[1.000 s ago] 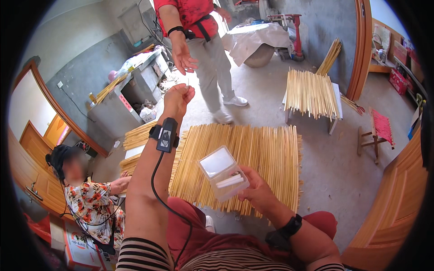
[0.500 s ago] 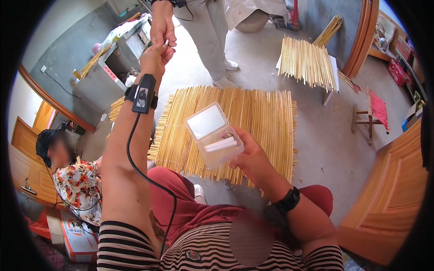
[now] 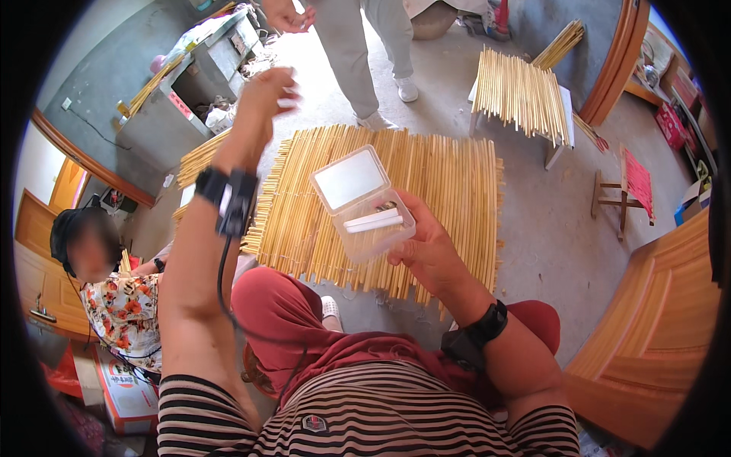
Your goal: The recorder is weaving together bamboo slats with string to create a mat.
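My right hand (image 3: 428,247) holds a small clear plastic box (image 3: 358,242) by its right side, its hinged lid raised. Inside lie a few short white sticks (image 3: 373,222) and a small dark metallic thing (image 3: 386,206). My left hand (image 3: 268,95) is stretched out at the upper left, somewhat blurred, its fingers loosely bent and apart, with nothing visible in them. Just beyond it, apart from it, is the hand (image 3: 289,15) of a person in grey trousers. What that hand holds is too small to make out. Under the box spreads a mat of thin yellow-brown stalks (image 3: 449,198).
A person in a flowered top (image 3: 122,312) sits at the left. Another bundle of stalks (image 3: 521,95) lies on a low table at the right, near a folding stool (image 3: 636,186). A wooden door (image 3: 647,335) stands at lower right, a carton (image 3: 129,388) at lower left.
My left hand has come apart from the standing person's hand and drawn back slightly. That person's hand has moved up. The white stick between our hands no longer shows. My right hand keeps the box.
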A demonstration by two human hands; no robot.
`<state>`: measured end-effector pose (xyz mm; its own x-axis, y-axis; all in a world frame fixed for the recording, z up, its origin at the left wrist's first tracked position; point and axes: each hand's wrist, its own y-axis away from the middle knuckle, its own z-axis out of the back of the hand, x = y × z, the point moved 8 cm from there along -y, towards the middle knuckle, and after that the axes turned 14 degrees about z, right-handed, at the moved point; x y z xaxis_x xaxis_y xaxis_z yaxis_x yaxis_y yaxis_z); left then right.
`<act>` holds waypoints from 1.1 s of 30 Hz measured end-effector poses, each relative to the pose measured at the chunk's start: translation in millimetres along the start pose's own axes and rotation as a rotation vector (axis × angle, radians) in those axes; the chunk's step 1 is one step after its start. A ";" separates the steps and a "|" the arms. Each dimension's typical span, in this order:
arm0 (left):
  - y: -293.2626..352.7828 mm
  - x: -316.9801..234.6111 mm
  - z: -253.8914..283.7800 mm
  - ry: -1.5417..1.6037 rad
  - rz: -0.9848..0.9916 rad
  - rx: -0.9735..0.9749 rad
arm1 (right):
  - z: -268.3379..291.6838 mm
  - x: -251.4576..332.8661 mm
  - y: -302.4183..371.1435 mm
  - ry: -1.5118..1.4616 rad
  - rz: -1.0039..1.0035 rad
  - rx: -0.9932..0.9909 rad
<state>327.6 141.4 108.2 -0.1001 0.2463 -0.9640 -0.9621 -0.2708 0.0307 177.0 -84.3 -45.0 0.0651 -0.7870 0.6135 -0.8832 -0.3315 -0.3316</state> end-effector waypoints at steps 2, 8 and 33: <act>43.0 35.7 -40.6 -0.173 0.123 0.333 | -0.4 -1.5 -1.8 -0.003 0.008 0.011; 146.0 66.6 -69.7 -0.488 0.165 0.701 | 10.3 -11.0 -5.3 0.052 0.010 -0.015; 187.8 111.5 -35.9 -0.599 -0.350 0.207 | 1.3 -56.3 -31.3 0.310 -0.082 0.224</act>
<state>144.8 84.6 -3.0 0.1580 0.7700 -0.6182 -0.9856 0.0846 -0.1465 201.6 -30.3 -70.1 -0.0426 -0.5700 0.8205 -0.7552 -0.5193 -0.4000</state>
